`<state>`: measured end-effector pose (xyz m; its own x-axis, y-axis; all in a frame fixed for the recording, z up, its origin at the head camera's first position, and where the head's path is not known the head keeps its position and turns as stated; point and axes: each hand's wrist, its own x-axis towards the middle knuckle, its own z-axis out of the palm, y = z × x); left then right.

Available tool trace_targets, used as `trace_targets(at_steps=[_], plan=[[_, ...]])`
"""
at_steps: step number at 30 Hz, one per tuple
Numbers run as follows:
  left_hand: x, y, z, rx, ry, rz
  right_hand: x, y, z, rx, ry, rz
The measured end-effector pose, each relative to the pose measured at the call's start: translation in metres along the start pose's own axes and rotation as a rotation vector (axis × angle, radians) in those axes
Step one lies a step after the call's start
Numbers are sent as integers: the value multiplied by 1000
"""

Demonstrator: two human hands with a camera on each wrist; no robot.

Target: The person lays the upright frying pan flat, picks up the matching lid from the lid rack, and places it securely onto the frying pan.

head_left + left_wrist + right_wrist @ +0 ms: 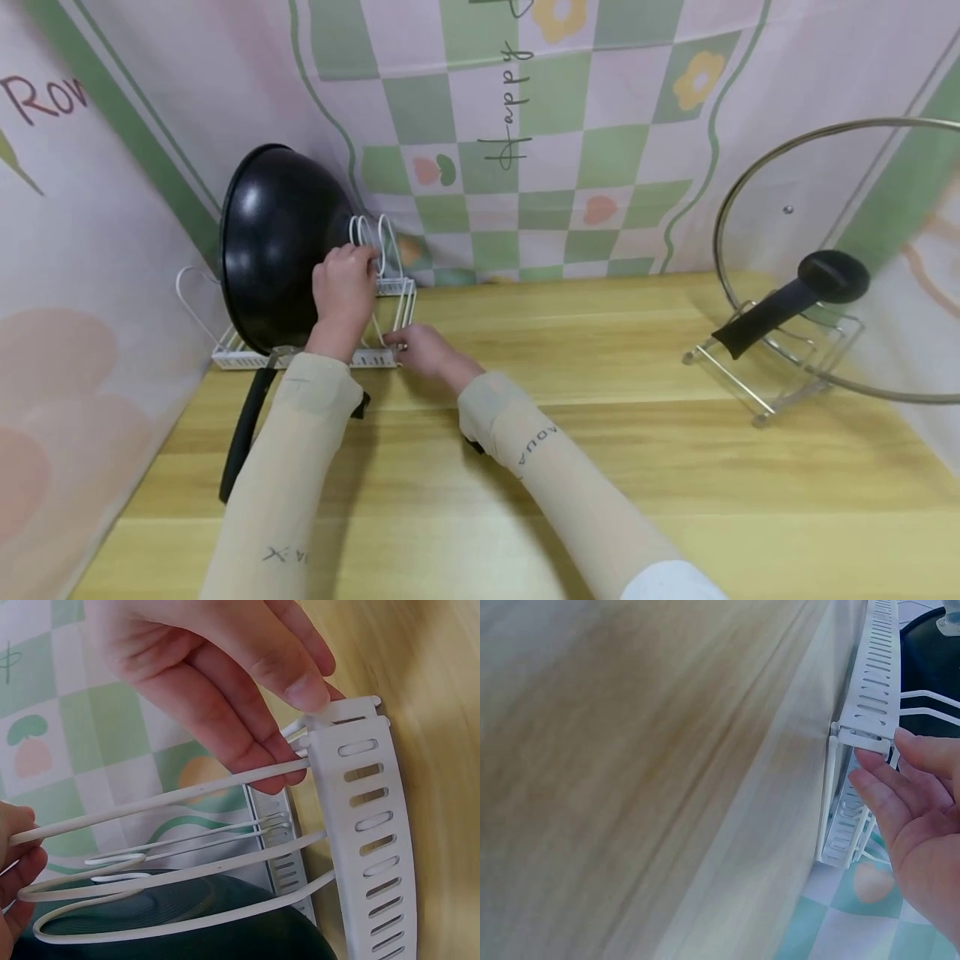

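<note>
A white wire pan rack (378, 358) with slotted rails stands at the back left, and a black wok (277, 242) rests on its side in it, handle toward the front. My left hand (345, 287) holds the top of a white wire divider (172, 796) beside the wok's base; its fingertips show at the left edge of the left wrist view. Down at the front right corner of the rack, my right hand (431, 350) pinches the end of the slotted rail (877, 675) by the divider's foot. Thumb and fingers (885, 795) meet the corner there.
At the right, a glass lid (787, 150) with a black handle (772, 317) stands upright in a small metal wire stand (731, 379). A patterned cloth (555, 92) covers the wall behind. Beneath everything is a wood-grain tabletop (555, 342).
</note>
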<state>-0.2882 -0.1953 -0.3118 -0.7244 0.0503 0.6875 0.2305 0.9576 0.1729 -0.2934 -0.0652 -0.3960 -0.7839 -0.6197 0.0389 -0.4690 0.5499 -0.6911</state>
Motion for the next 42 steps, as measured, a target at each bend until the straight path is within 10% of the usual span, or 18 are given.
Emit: trace_targets(at_steps=[42], plan=[[-7, 7, -1, -63, -20, -15, -2, 0, -2, -143, 70, -60]])
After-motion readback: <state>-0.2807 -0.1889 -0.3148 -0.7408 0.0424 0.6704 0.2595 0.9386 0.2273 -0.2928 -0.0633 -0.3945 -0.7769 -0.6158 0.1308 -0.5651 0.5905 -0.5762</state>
